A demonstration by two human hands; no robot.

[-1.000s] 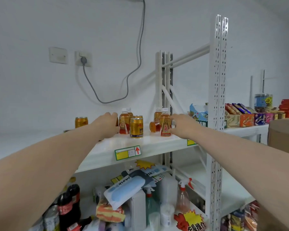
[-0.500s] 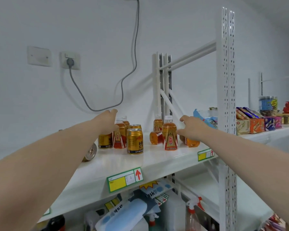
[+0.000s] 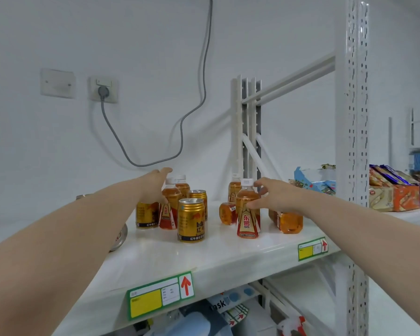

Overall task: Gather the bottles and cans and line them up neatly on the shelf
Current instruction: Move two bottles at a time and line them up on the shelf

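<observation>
On the white shelf point(image 3: 204, 258) stand gold cans and amber bottles with white caps. A gold can point(image 3: 191, 220) is nearest the shelf's front, another can point(image 3: 147, 215) is at the left, a third point(image 3: 199, 197) behind. My left hand point(image 3: 154, 184) reaches, fingers apart, beside an upright bottle point(image 3: 169, 209) and touches its left side. My right hand point(image 3: 274, 196) has thumb and fingers spread at the shoulder of the red-labelled bottle point(image 3: 247, 214). Two bottles lie on their sides point(image 3: 227, 213) point(image 3: 289, 221). A can lies tipped point(image 3: 118, 237) behind my left forearm.
A white perforated upright point(image 3: 354, 141) stands at the right of the shelf, with back posts point(image 3: 247, 132) behind the bottles. Snack boxes point(image 3: 393, 190) fill the shelf to the right. A grey cable point(image 3: 155, 132) hangs from a wall socket. Price tags point(image 3: 160, 294) mark the shelf edge.
The camera has risen and come closer to the shelf. Both hands have moved in among the bottles; my right hand has shifted from the lying bottle toward the red-labelled upright one.
</observation>
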